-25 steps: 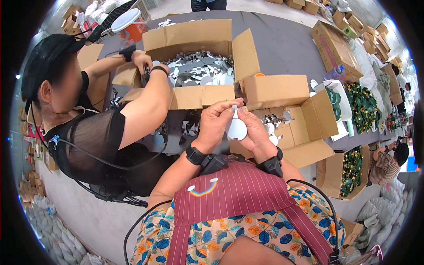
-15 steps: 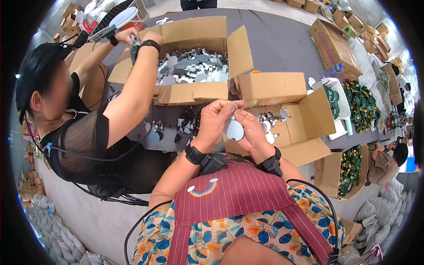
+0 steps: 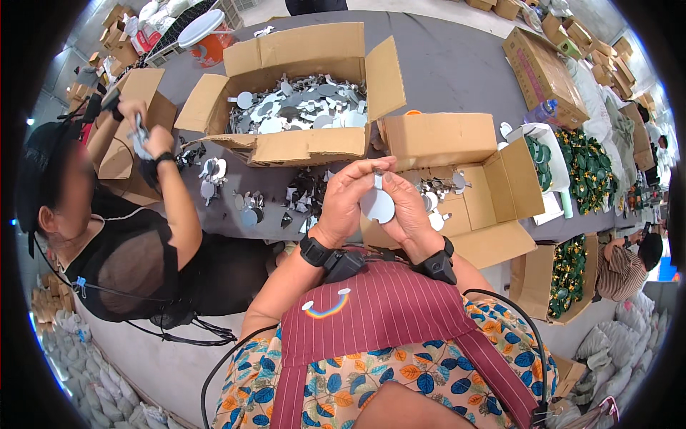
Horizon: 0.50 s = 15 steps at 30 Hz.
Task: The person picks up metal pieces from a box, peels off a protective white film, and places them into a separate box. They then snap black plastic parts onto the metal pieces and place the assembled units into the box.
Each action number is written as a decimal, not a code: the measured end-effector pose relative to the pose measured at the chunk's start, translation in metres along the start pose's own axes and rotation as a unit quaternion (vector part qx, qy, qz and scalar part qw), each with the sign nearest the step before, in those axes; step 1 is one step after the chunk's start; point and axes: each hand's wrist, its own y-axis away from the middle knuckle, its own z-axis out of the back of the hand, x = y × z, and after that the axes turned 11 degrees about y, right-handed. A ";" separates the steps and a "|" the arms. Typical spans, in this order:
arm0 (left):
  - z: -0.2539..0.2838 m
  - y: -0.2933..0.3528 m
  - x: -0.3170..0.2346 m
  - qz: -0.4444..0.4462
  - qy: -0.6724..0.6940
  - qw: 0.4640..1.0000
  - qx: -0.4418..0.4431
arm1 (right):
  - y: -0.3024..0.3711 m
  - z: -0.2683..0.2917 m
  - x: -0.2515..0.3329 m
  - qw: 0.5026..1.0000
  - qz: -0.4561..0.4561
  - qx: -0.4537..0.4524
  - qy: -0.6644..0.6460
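In front of my chest, a flat round grey disc [image 3: 377, 206] with a narrow tab at its top hangs between my two hands. My left hand [image 3: 345, 199] is closed, with its fingertips pinching at the tab. From the other side, my right hand [image 3: 407, 209] grips the disc's edge and tab with thumb and fingers. The fingertips partly cover the tab. Just right of my hands is an open cardboard box [image 3: 516, 179] with similar tabbed discs [image 3: 437, 196] in it.
Beyond my hands, a large carton [image 3: 307, 145] holds a heap of grey discs [image 3: 300, 107]. Dark pieces [image 3: 306, 193] and more discs [image 3: 250, 209] lie on the grey-covered table. A co-worker [image 3: 114, 236] at left handles grey pieces. Green parts [image 3: 586, 171] are piled at right.
The co-worker's hands have moved from over the large carton back to the left. My hands stay almost in place, with the disc slightly shifted between them.
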 end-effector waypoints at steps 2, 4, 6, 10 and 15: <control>0.004 -0.002 0.003 0.002 -0.002 1.000 0.003 | 0.001 -0.001 -0.002 1.000 0.010 0.000 0.018; 0.011 -0.004 0.007 0.014 0.021 1.000 0.015 | 0.003 -0.004 -0.003 0.999 0.016 0.004 0.037; 0.007 -0.002 0.009 0.006 0.012 1.000 0.007 | 0.006 -0.007 -0.001 0.999 0.025 -0.011 0.028; 0.001 0.000 0.005 0.005 -0.008 1.000 0.022 | 0.006 0.000 -0.007 0.998 0.054 0.007 0.036; -0.006 0.004 -0.002 0.013 0.000 1.000 0.005 | 0.003 0.013 -0.010 0.985 0.126 -0.017 0.119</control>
